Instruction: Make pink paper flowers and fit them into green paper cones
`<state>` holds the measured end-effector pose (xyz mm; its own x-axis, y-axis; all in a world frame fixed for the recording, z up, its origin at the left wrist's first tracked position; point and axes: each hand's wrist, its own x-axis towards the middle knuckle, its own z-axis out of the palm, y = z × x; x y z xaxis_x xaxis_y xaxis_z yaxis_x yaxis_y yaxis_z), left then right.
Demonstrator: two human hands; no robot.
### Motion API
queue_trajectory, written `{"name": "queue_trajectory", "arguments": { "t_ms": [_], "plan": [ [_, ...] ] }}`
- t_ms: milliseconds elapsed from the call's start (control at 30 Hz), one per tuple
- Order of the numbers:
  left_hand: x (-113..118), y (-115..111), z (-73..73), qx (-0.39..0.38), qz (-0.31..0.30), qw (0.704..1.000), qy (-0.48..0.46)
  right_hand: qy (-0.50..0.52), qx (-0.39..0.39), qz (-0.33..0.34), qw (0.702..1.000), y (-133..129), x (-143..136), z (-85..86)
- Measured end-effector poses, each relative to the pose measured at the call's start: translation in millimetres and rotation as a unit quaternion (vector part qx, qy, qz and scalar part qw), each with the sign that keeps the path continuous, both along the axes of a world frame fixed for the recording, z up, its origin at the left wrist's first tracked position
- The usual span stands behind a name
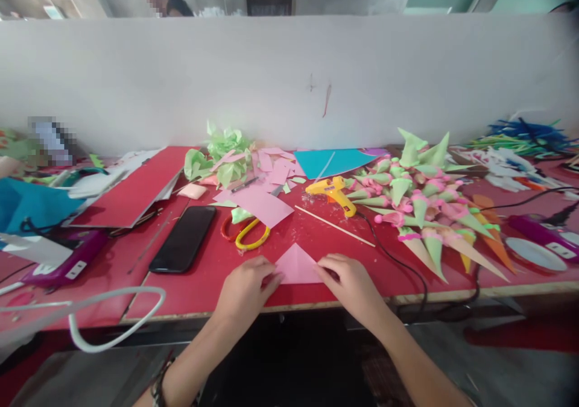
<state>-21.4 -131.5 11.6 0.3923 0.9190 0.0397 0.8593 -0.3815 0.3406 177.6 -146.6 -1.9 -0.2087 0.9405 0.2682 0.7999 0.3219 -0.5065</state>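
Note:
A piece of pink paper (296,266) lies near the table's front edge, its peak pointing away from me and a crease running down its middle. My left hand (248,283) pinches its left corner between thumb and fingers. On the opposite corner, my right hand (348,277) is closed in the same way. Just beyond the left hand are scissors (253,234) with yellow and red handles, partly under a larger pink sheet (266,206). A thin wooden stick (335,225) lies beyond the right hand.
A yellow glue gun (332,193) rests beside a heap of paper cones (420,196) at right. To the left are a black phone (183,240) and red card (136,187). Blue card (335,163) lies before a white partition (253,75). A white cable (117,289) loops over the left edge.

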Motion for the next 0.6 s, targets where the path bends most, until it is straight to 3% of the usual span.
{"name": "queue_trajectory", "arguments": {
  "t_ms": [167, 367, 600],
  "plan": [
    [2.7, 4.2, -1.9, 0.032, 0.055, 0.995, 0.071, -0.106, -0.008, -0.061, 0.993, 3.3, -7.3, -0.5],
    [5.3, 7.6, -6.5, 0.056, 0.044, 0.990, 0.121, -0.173, 0.004, -0.083, 0.981, 3.4, -9.8, -0.8],
    [4.0, 9.2, -6.5, 0.070, 0.013, 0.991, 0.110, -0.183, -0.011, -0.091, 0.979, 5.9, -10.2, -1.3]
  ]
}}
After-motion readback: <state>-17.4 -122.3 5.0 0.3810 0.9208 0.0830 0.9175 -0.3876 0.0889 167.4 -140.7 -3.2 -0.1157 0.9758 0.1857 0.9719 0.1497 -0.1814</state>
